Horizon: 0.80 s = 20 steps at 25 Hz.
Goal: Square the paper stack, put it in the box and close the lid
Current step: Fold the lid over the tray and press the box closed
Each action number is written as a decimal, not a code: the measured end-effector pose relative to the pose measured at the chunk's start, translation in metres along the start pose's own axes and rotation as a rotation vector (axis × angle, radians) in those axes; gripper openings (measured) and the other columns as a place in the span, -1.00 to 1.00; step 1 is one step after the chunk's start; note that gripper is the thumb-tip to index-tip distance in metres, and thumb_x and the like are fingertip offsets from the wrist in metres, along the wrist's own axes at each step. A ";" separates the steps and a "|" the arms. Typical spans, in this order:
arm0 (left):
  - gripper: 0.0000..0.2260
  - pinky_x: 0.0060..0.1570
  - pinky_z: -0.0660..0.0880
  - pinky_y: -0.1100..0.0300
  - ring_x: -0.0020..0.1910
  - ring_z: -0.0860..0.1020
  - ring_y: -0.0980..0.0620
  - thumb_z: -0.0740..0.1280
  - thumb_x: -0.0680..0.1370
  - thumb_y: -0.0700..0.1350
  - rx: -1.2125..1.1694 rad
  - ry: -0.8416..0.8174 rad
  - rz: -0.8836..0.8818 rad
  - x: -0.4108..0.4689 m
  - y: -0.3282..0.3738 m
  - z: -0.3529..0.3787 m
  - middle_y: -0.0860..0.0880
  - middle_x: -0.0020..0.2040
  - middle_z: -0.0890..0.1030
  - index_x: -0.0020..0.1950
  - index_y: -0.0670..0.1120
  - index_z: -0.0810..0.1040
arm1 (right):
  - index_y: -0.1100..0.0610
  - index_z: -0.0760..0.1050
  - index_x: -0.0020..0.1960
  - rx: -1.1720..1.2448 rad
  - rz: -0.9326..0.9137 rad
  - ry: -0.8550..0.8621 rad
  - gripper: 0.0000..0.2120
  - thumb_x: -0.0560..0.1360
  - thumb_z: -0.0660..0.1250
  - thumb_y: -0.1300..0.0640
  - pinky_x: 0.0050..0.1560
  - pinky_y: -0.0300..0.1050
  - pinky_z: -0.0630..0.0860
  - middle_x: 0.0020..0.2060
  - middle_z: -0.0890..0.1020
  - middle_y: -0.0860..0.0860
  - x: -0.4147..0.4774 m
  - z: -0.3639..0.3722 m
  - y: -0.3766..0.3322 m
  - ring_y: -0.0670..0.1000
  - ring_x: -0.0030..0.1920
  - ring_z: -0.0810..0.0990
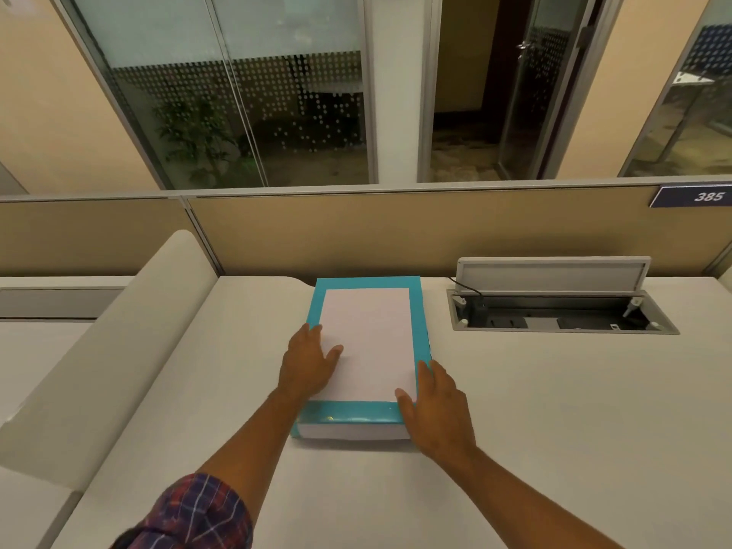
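Observation:
A flat box (420,311) with teal edges and a white top face lies on the desk, its long side pointing away from me. Its top looks flat and level; no loose paper stack shows outside it. My left hand (307,364) lies palm-down on the box's left edge, with the thumb spread onto the white face. At the near right corner rests my right hand (433,406), thumb on top and fingers along the right side. Both hands press flat and neither wraps around anything.
The white desk (554,410) stretches wide to the right and toward me. An open cable hatch (562,311) with a raised flap sits at the back right. A beige partition (356,231) runs behind, and a raised rounded divider (119,330) stands on the left.

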<state>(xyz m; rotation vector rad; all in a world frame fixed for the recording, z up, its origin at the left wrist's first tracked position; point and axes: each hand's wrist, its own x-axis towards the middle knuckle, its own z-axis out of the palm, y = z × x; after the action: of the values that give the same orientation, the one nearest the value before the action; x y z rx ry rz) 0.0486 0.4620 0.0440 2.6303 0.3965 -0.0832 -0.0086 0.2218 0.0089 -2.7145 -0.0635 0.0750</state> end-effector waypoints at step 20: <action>-0.27 0.69 -0.08 -0.13 0.72 -0.04 -0.18 -0.09 0.62 0.40 0.326 -0.059 0.228 0.143 0.014 0.047 -0.11 0.75 -0.02 0.72 0.07 0.04 | 0.05 0.10 0.70 -0.243 -0.123 -0.053 -0.11 0.58 -0.18 -0.50 0.66 0.33 -0.06 0.71 0.06 0.07 0.067 0.056 -0.021 0.22 0.70 -0.01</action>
<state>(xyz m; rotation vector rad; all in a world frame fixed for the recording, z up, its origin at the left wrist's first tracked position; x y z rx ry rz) 0.1895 0.4662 -0.0092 2.9654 0.0634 -0.1624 0.0542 0.2679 -0.0362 -2.9437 -0.2708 0.1091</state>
